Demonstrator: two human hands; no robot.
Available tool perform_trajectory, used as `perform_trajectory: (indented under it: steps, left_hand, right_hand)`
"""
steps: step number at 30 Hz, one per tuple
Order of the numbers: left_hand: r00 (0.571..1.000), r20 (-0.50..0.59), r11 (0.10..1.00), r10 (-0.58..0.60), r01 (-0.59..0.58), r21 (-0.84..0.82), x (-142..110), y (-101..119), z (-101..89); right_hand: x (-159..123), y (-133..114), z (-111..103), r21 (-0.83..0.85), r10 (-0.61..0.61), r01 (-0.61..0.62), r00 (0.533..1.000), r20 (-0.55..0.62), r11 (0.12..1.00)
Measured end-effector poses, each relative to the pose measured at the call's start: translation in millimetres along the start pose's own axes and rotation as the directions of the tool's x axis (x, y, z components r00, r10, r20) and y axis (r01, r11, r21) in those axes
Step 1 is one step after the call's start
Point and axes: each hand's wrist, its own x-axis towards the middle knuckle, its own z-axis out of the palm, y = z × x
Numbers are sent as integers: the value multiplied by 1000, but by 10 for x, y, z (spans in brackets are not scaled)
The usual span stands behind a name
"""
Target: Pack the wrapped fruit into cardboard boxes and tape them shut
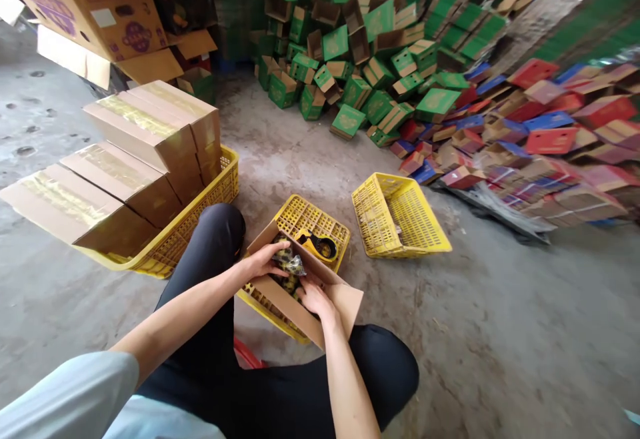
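Between my knees an open cardboard box (281,300) rests on an upturned yellow crate (287,209). Dark, yellow-green mottled items lie in it, their kind unclear. At the box's left part, my left hand (265,260) is closed around a clear plastic bag (289,260) of such items, thumb on top and fingers at its side. My right hand (315,295) reaches into the box from the right, close to the bag's crinkled end. Its fingertips are hidden among the contents. Just beyond the box, a yellow and black tape dispenser (319,244) lies on the crate.
To my left, several taped cardboard boxes (150,125) stand in a long yellow crate (200,209). Another yellow crate (377,222) lies tilted ahead on the right. Green cartons (345,119) and red and blue cartons (550,139) are heaped behind. A large printed carton (110,25) stands back left.
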Motion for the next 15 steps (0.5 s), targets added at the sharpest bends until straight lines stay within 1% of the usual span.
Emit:
perform_trajectory:
  steps: [2, 3, 5, 6, 8, 9, 11, 13, 14, 15]
  left_hand:
    - [1000, -8, 1000, 12, -12, 24, 20, -48, 0]
    - [1000, -3, 999, 11, -11, 33, 23, -72, -4]
    - [1000, 23, 999, -7, 6, 43, 14, -107, -12]
    - [999, 42, 999, -20, 17, 50, 2, -115, -15]
    - [995, 97, 995, -35, 27, 91, -29, -121, -20]
    - [991, 128, 992, -40, 24, 124, -45, -122, -24]
    - [984, 172, 982, -55, 22, 189, -70, -131, -39]
    - [986, 162, 978, -32, -3, 209, -81, -149, -69]
    - [990, 137, 979, 8, -36, 202, -82, -159, -90]
    - [992, 106, 978, 62, -81, 191, -81, -167, -114]
  right_hand:
    - [-58, -2, -31, 24, 23, -24, 1000, 18, 999]
    - [-98, -12, -47, 46, 32, -32, 999, 9, 998]
    - [-190, -64, -77, 171, 19, -8, 998, -62, 985]
    - [-236, -108, -88, 272, 8, 23, 993, -114, 962]
    - [-315, -218, -103, 482, 11, 95, 977, -212, 871]
    - [-344, -270, -110, 558, 28, 113, 971, -236, 822]
    - [-387, -322, -129, 648, 57, 102, 974, -220, 755]
    - [-422, -259, -165, 716, 99, 72, 976, -194, 694]
    - [-442, -184, -186, 736, 144, 55, 968, -204, 675]
    - [-463, -87, -208, 741, 208, 37, 949, -235, 670]
